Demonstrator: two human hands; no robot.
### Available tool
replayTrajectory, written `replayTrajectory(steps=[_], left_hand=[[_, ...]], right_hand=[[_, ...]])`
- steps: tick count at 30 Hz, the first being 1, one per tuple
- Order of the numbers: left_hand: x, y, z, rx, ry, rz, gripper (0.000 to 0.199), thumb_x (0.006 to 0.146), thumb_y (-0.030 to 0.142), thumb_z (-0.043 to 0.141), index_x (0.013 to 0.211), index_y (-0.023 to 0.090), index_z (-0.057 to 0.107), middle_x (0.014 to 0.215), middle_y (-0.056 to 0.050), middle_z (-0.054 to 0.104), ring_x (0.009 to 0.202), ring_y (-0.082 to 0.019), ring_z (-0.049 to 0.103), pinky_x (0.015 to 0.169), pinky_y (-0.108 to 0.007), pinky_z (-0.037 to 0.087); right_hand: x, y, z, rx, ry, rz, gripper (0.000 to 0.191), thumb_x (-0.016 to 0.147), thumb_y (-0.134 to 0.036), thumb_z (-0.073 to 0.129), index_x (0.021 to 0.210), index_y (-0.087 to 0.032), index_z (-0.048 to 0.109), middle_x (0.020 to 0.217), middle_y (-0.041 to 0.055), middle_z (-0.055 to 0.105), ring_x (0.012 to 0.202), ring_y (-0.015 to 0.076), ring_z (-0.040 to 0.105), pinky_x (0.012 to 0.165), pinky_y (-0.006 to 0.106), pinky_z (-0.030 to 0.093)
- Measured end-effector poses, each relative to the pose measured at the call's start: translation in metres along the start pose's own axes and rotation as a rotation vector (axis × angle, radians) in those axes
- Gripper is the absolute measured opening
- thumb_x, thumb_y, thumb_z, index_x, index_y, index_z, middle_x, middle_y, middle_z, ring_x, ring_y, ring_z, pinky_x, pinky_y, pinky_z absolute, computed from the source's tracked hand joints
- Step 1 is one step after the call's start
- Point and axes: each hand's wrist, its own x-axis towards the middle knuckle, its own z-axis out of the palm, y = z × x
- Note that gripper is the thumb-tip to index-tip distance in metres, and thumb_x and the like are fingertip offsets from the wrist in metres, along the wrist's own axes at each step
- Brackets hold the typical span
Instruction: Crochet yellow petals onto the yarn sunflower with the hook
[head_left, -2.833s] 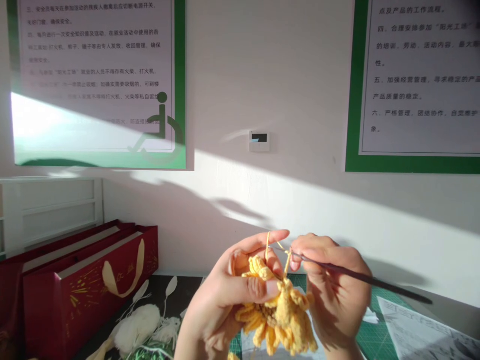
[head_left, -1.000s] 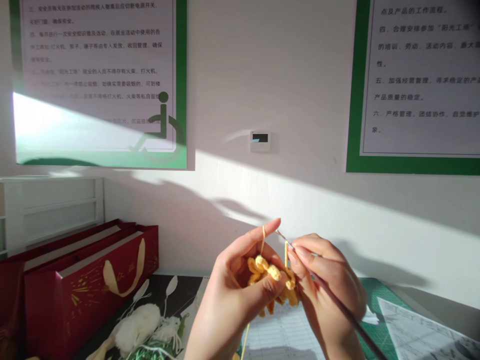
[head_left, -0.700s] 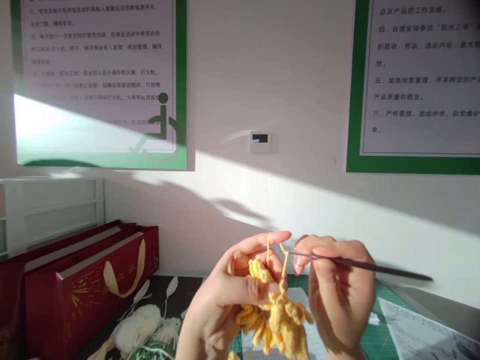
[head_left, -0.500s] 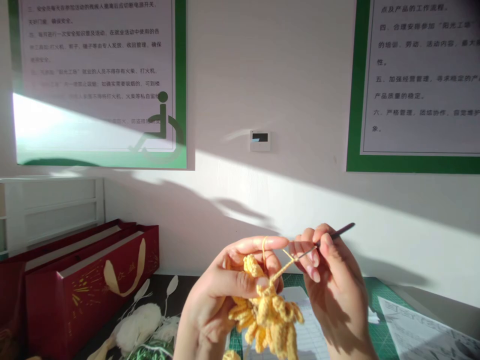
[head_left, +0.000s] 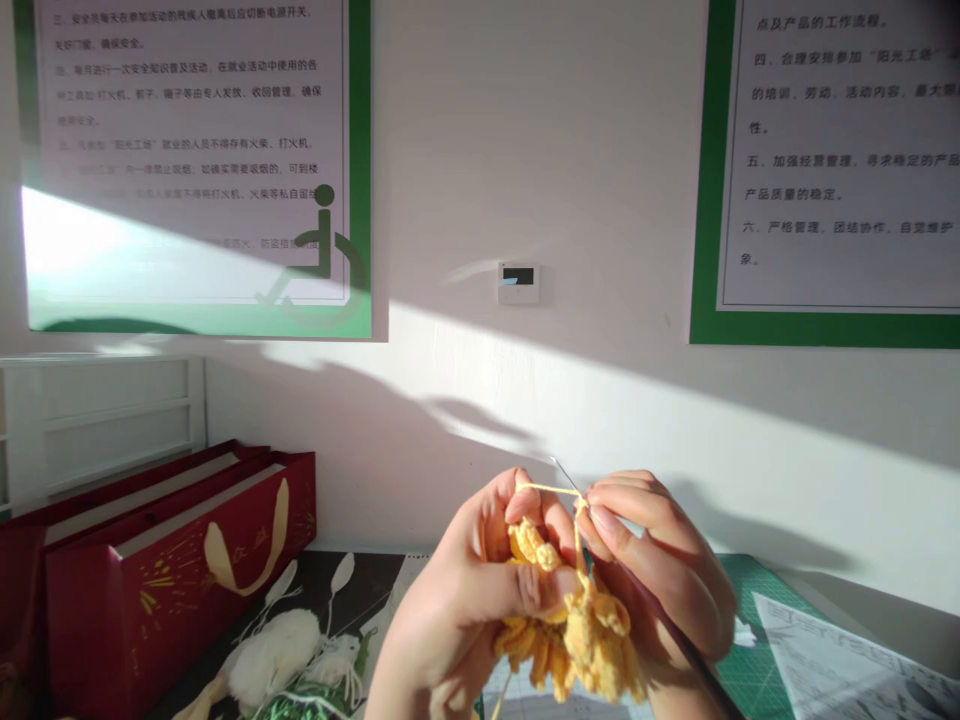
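Rough, matt yellow yarn petals (head_left: 598, 640), shiny metal hook tip (head_left: 564, 474), smooth red paper bag (head_left: 180, 595).

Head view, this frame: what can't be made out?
Head view:
Crochet hook: butt end cut off by bottom edge; part of shaft behind the right hand.
Yellow crocheted flower: middle partly covered by thumb of the left hand.
Left poster: lower text washed out by glare.
Right poster: cut off by top and right edges.
Wall control panel: too small to read.
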Motion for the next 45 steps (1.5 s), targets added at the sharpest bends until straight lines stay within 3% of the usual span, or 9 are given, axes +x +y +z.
replayTrajectory(steps=[9,14,17,22,29,34,38,41,45], left_hand=[[0.007,0.003,-0.011,-0.085,-0.141,-0.075,0.046,0.06,0.006,0.085,0.077,0.021,0.045,0.071,-0.003,0.066,0.062,-0.014,0.058,0.057,-0.024,0.041],[0.007,0.008,-0.016,-0.076,-0.146,-0.09,0.05,0.059,0.009,0.085,0.075,0.022,0.039,0.07,-0.001,0.062,0.063,-0.014,0.059,0.058,-0.024,0.04],[0.004,0.008,-0.013,0.031,-0.061,-0.035,0.041,0.064,0.007,0.082,0.076,0.02,0.045,0.077,-0.001,0.064,0.065,-0.012,0.056,0.057,-0.022,0.039],[0.002,0.002,-0.007,0.212,0.132,0.014,0.038,0.066,0.003,0.08,0.079,0.02,0.049,0.074,0.003,0.059,0.064,-0.011,0.052,0.058,-0.023,0.042],[0.003,0.005,-0.009,0.226,0.073,-0.013,0.043,0.065,0.006,0.086,0.076,0.02,0.047,0.075,0.003,0.06,0.063,-0.009,0.051,0.057,-0.021,0.04],[0.008,0.008,-0.019,0.188,-0.053,-0.061,0.052,0.066,0.034,0.094,0.07,0.021,0.044,0.089,-0.005,0.062,0.077,-0.018,0.059,0.072,-0.029,0.046],[0.009,0.009,-0.021,0.32,-0.017,-0.021,0.041,0.083,0.054,0.08,0.075,0.019,0.059,0.084,-0.005,0.06,0.078,-0.02,0.054,0.076,-0.032,0.043],[0.008,0.015,-0.025,0.535,0.025,0.031,0.029,0.081,0.039,0.086,0.074,0.017,0.069,0.085,-0.005,0.06,0.081,-0.021,0.052,0.074,-0.03,0.039],[0.009,0.023,-0.038,1.161,0.171,0.198,0.032,0.078,0.044,0.085,0.065,0.022,0.067,0.083,-0.005,0.065,0.088,-0.028,0.054,0.085,-0.035,0.039]], right_hand=[[0.013,-0.014,0.013,0.532,0.268,0.389,0.01,0.102,-0.025,0.061,0.092,-0.025,0.064,0.07,-0.0039,0.061,0.061,0.0123,0.053,0.064,0.029,0.047],[0.022,-0.014,0.011,0.866,0.181,0.77,0.031,0.099,-0.032,0.061,0.072,-0.021,0.052,0.061,-0.0065,0.043,0.051,0.0089,0.031,0.053,0.023,0.035],[0.021,-0.015,0.016,1.023,0.078,0.946,0.035,0.098,-0.036,0.064,0.071,-0.022,0.047,0.064,-0.0067,0.042,0.052,0.0087,0.033,0.054,0.023,0.039],[0.014,-0.018,0.026,0.909,0.027,0.918,0.026,0.097,-0.044,0.068,0.084,-0.025,0.057,0.089,-0.0023,0.063,0.07,0.0132,0.061,0.068,0.029,0.053],[0.006,-0.012,0.024,0.66,0.072,0.773,0.015,0.098,-0.041,0.068,0.093,-0.027,0.063,0.086,-0.0002,0.072,0.087,0.0184,0.07,0.082,0.033,0.057],[0.007,-0.006,0.015,0.89,0.136,0.958,0.017,0.096,-0.043,0.07,0.093,-0.029,0.062,0.094,-0.0013,0.072,0.072,0.0145,0.068,0.068,0.031,0.058],[0.007,-0.002,0.012,0.944,0.141,1.015,0.022,0.09,-0.047,0.076,0.091,-0.029,0.062,0.092,-0.0003,0.072,0.072,0.0167,0.07,0.065,0.032,0.058],[0.007,0.0,0.01,0.9,0.231,0.985,0.02,0.091,-0.045,0.076,0.092,-0.03,0.063,0.088,-0.0016,0.072,0.078,0.0158,0.069,0.07,0.03,0.058],[0.006,0.012,0.002,0.846,0.273,0.951,0.019,0.091,-0.044,0.077,0.091,-0.03,0.065,0.086,-0.0022,0.073,0.078,0.0144,0.067,0.072,0.028,0.057]])
